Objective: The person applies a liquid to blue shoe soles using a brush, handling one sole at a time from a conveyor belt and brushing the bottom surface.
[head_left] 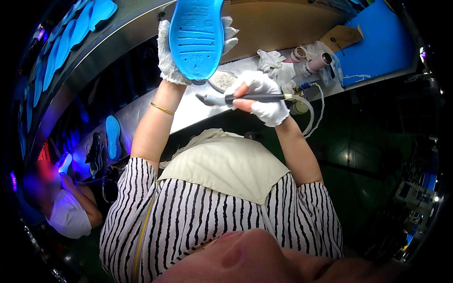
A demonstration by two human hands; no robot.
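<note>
My left hand [170,56], in a white knitted glove, grips a bright blue shoe sole [196,40] from behind, with its fingers showing past the right edge. The sole stands raised, its ridged, marked face toward me. Lower and to the right, my right hand [262,96] is closed around the dark handle of a brush [212,99]. A pale tube [309,111] runs from the handle's end. Thumb and forefinger tips are bare of the glove. The brush head points left, below the sole and apart from it. Behind my right hand sits a round dish [220,81] holding whitish material.
White gloves [271,61] and two pinkish bottles [317,63] lie at the bench's back right, near a blue board [384,40]. Several blue soles [71,37] line a curved metal-edged conveyor at the left. Another blue sole [113,137] lies lower left, near a seated person [71,212].
</note>
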